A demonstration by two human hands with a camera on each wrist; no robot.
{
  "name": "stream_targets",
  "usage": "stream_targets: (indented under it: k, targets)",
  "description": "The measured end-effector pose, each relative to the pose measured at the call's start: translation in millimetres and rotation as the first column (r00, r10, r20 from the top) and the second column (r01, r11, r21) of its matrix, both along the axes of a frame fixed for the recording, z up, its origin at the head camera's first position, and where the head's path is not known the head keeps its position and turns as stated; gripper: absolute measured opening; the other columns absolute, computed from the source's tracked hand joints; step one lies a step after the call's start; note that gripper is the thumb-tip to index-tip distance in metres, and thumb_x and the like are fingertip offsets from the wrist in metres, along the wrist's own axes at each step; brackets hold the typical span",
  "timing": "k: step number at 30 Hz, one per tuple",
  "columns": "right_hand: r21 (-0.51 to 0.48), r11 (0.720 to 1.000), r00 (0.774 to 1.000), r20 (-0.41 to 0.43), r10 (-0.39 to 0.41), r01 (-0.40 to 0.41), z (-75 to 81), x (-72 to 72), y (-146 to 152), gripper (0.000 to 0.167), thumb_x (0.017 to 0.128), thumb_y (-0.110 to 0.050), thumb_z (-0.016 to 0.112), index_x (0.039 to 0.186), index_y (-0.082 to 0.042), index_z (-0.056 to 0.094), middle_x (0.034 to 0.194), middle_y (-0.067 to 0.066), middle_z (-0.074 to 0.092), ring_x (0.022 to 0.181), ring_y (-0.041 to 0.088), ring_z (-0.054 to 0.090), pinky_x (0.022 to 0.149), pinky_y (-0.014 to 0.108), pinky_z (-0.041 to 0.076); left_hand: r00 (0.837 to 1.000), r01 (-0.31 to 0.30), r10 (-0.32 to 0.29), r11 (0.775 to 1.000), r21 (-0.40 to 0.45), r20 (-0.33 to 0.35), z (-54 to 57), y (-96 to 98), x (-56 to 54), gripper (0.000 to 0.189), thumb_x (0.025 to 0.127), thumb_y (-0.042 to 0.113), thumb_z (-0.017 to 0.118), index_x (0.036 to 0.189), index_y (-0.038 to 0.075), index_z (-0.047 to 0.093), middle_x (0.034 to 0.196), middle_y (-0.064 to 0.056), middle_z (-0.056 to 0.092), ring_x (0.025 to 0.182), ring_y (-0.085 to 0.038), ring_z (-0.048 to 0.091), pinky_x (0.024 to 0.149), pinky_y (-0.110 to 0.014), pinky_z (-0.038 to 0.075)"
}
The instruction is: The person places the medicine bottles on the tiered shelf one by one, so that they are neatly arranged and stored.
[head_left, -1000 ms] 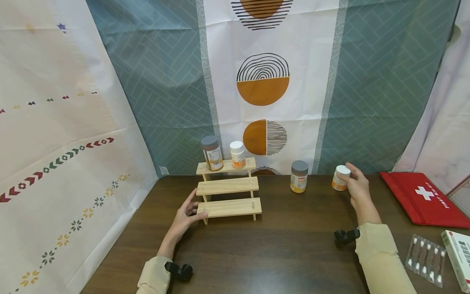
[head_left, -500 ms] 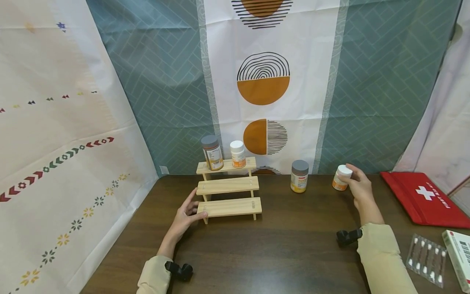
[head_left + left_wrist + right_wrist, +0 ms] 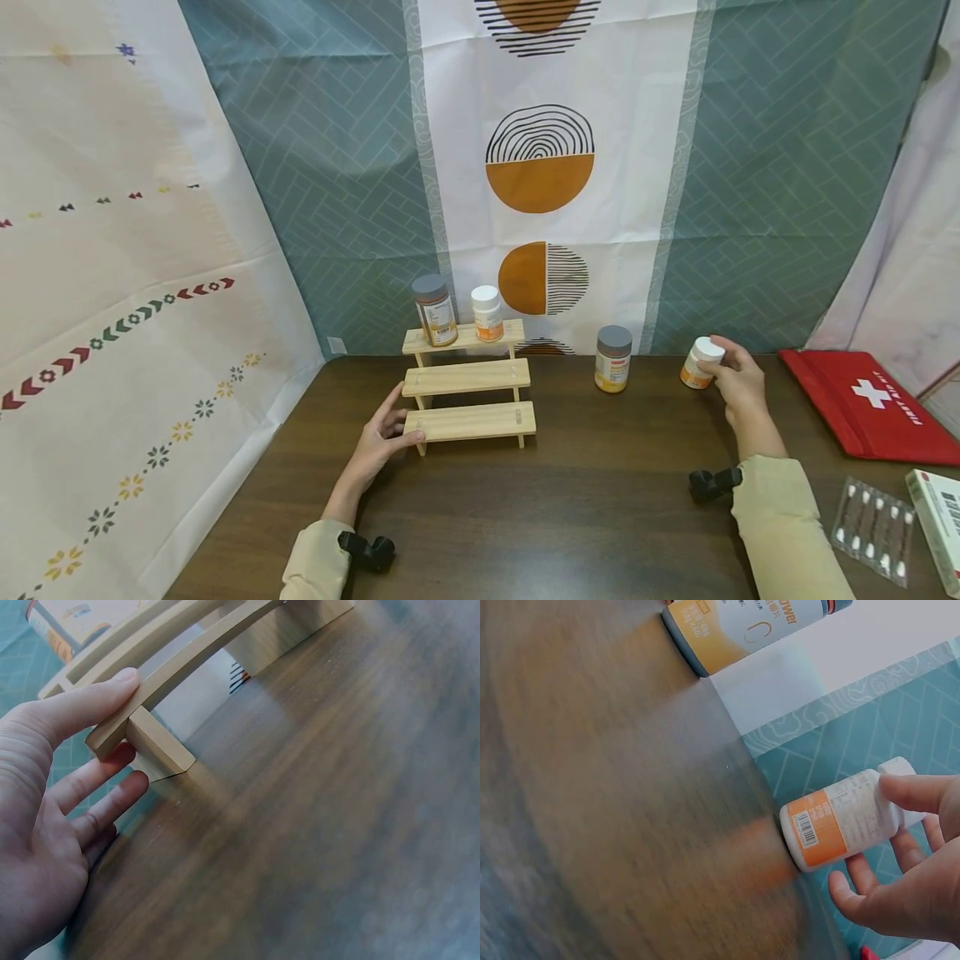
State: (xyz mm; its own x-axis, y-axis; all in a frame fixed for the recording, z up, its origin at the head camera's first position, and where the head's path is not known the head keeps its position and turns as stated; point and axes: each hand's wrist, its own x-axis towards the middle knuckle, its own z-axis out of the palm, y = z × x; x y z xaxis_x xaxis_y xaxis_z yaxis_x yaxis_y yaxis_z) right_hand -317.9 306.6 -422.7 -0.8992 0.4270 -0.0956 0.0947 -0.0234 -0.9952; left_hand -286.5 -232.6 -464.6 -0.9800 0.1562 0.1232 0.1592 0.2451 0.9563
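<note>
Watching remotely, I see the left hand [image 3: 377, 442] pinching the wooden rack [image 3: 468, 423], presumably steadying it, while the right hand [image 3: 740, 385] pinches the white bottle [image 3: 840, 819] high up, seemingly for control, far back on the table [image 3: 570, 500].

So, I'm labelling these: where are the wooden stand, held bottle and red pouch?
Wooden stand [image 3: 465, 377], head view, middle shelf.
Held bottle [image 3: 829, 825], right wrist view, orange label.
Red pouch [image 3: 858, 417], head view, upper face.

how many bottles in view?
4. On the stand's top tier: grey-capped bottle, white-capped bottle. On the table: second grey-capped bottle. In the right hand: second white-capped bottle.
</note>
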Motion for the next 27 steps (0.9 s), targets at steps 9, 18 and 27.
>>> stream_targets:
  k: [9, 18, 27]
  targets:
    - [0.034, 0.999, 0.999, -0.028, 0.025, -0.024, -1.1, 1.7, 2.7, 0.050, 0.092, -0.009, 0.064, 0.133, -0.036, 0.056, 0.096, -0.026, 0.047, 0.094, -0.006, 0.040, 0.086, 0.021, 0.036, 1.000, 0.016, -0.016, 1.000, 0.009, -0.012, -1.1, -0.8, -0.5, 0.090, 0.087, 0.005, 0.072, 0.157, 0.027, 0.020, 0.133, -0.028, 0.056, 0.093, -0.007, 0.064, 0.081, -0.023, 0.051]
    - [0.028, 0.999, 0.999, -0.024, 0.035, -0.034, 1.8, 2.4, 1.1, 0.050, 0.091, -0.009, 0.065, 0.134, -0.034, 0.056, 0.098, -0.026, 0.046, 0.094, -0.006, 0.040, 0.084, 0.019, 0.038, 1.000, 0.015, -0.015, 1.000, 0.014, -0.006, -2.1, -1.5, -0.7, 0.091, 0.087, 0.005, 0.072, 0.157, 0.026, 0.019, 0.133, -0.028, 0.056, 0.094, -0.007, 0.064, 0.082, -0.024, 0.051]
    - [-0.035, 0.995, 0.993, -0.077, 0.090, -0.093, 8.8, 4.7, 0.9, 0.051, 0.092, -0.012, 0.067, 0.136, -0.033, 0.054, 0.108, -0.026, 0.047, 0.100, -0.007, 0.042, 0.083, 0.013, 0.038, 1.000, 0.015, -0.014, 1.000, 0.021, -0.012, -2.9, -1.8, -1.2, 0.091, 0.086, 0.004, 0.071, 0.158, 0.022, 0.019, 0.132, -0.028, 0.056, 0.092, -0.006, 0.062, 0.081, -0.023, 0.051]
